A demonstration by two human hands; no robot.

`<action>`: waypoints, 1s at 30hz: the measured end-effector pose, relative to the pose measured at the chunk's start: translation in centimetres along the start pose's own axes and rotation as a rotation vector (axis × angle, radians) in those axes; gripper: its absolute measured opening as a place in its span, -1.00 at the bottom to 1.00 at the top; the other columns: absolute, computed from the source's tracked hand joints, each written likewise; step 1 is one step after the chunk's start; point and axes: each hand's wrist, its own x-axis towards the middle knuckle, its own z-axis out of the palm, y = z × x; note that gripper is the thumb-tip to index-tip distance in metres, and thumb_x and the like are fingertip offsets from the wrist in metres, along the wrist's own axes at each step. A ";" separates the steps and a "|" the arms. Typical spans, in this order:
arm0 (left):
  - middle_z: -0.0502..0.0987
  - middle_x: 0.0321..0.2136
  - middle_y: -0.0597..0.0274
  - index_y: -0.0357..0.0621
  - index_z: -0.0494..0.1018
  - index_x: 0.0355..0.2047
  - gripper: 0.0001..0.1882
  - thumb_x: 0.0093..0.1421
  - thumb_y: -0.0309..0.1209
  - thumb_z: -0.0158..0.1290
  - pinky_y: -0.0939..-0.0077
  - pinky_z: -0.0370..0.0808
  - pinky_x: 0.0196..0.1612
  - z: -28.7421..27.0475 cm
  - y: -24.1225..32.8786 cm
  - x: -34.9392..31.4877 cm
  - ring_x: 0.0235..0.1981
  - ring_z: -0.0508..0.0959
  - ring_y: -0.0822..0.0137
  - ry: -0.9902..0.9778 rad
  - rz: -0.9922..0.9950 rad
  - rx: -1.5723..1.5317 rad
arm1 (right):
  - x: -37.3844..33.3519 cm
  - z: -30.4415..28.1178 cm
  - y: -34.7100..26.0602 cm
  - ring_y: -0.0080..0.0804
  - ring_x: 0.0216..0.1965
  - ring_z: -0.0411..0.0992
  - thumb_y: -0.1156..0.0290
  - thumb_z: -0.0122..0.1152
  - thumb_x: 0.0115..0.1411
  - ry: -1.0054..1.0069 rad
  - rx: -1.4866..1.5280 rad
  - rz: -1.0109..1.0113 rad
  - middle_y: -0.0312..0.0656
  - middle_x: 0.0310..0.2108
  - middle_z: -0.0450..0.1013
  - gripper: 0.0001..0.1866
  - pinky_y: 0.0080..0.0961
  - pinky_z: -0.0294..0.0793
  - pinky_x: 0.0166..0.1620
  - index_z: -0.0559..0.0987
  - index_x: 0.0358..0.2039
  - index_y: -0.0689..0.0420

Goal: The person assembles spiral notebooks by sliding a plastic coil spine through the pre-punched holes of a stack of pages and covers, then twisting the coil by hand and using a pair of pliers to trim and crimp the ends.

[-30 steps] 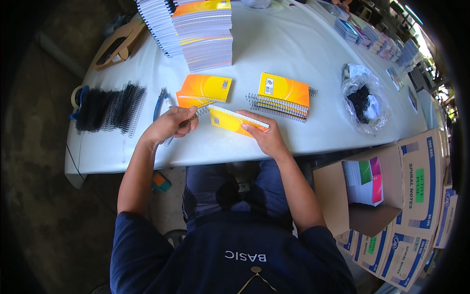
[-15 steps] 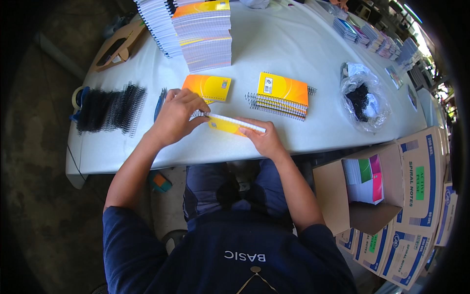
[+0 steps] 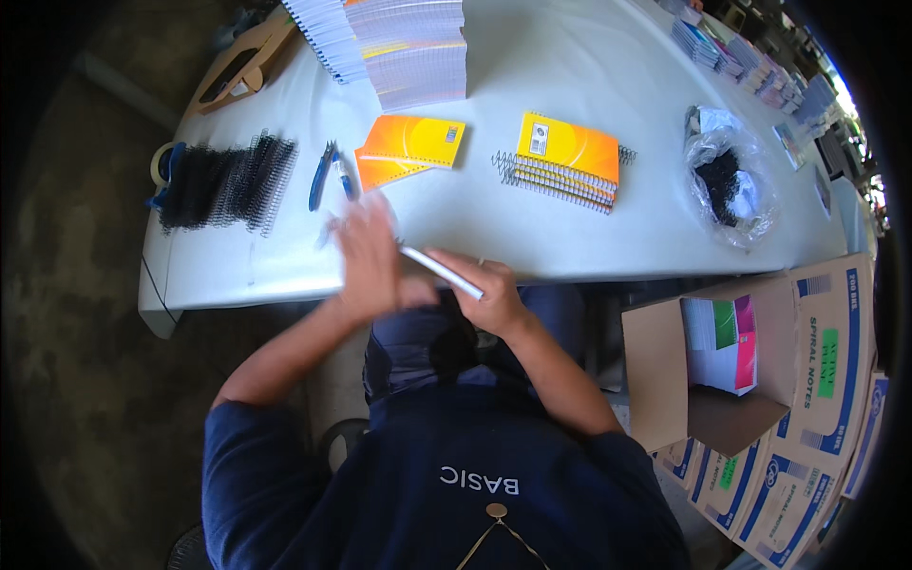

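My right hand grips a small notebook, its white page edge turned up, just over the table's near edge. Close to the notebook's far-left end, my left hand is smeared by motion, so its fingers and anything in them cannot be made out. Beyond it lie blue-handled pliers and a slim blue-and-white tool. Two yellow-orange notebooks overlap on the table to their right. Farther right is a small pile of similar notebooks with spiral coils sticking out at the sides.
Black spiral coils lie at the left beside a tape roll. A tall notebook stack rises at the back. A clear plastic bag stands at the right. An open carton sits below the table's right side.
My left hand has come off the notebook's edge and swung nearer my body, blurred. My right hand has drawn the notebook nearer and tipped it edge-up. The view has shifted slightly.
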 end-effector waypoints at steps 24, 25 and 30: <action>-0.08 0.14 -0.51 -0.50 -0.01 0.14 0.14 -0.03 0.43 -0.27 -0.43 -0.16 0.09 -0.7 0.8 5.4 0.19 -0.04 -0.43 0.452 0.132 -0.029 | 0.4 0.9 -0.6 -0.10 -0.21 0.49 0.64 0.09 -0.02 -0.022 -0.023 -0.137 -0.04 -0.19 0.48 -0.59 -0.33 0.49 -0.16 0.49 -0.08 0.13; -0.11 0.16 -0.51 -0.50 -0.03 0.15 0.15 -0.04 0.43 -0.25 -0.41 -0.14 0.10 0.4 0.8 4.4 0.19 -0.04 -0.43 0.342 0.091 -0.125 | 0.5 0.9 -0.6 -0.09 -0.22 0.49 0.63 0.08 -0.02 0.006 -0.035 -0.093 -0.03 -0.20 0.48 -0.58 -0.32 0.49 -0.17 0.49 -0.08 0.12; -0.01 0.15 -0.46 -0.46 -0.06 0.19 0.13 -0.02 0.40 -0.22 -0.30 -0.14 0.15 -0.7 3.9 0.9 0.17 -0.01 -0.44 -0.001 0.529 -0.103 | 1.2 0.0 0.2 -0.01 -0.25 0.48 0.62 0.05 0.00 0.012 -0.052 -0.045 0.01 -0.21 0.48 -0.56 -0.28 0.49 -0.21 0.46 -0.04 0.09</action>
